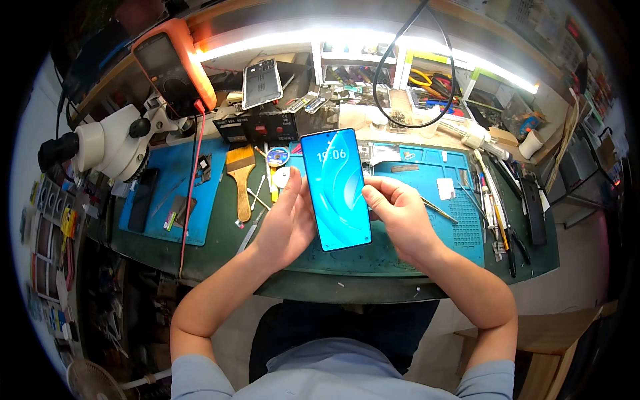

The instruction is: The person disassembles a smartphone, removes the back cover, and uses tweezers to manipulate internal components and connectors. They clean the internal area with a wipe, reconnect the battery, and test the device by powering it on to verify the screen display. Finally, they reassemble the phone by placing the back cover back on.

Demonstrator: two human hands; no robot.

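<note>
A smartphone (337, 193) with a lit blue lock screen is held upright above the bench, its screen facing me. My right hand (403, 217) grips its right edge, thumb at the front corner of the frame and fingers curled behind. Along the left edge, my left hand (285, 223) supports the phone, thumb raised and apart from the screen; its other fingers are partly hidden behind the phone. Beneath it lies a blue repair mat (433, 233). A pair of tweezers (439, 211) rests on that mat, just past my right hand.
A wooden-handled brush (241, 177) and cotton swabs (257, 195) lie left of my hands. Further left are a microscope (107, 143), an orange multimeter (175, 70) with a red lead, and a dark phone (143, 200). Pliers and pen-like tools (492, 203) lie right. A black cable (377, 80) loops overhead.
</note>
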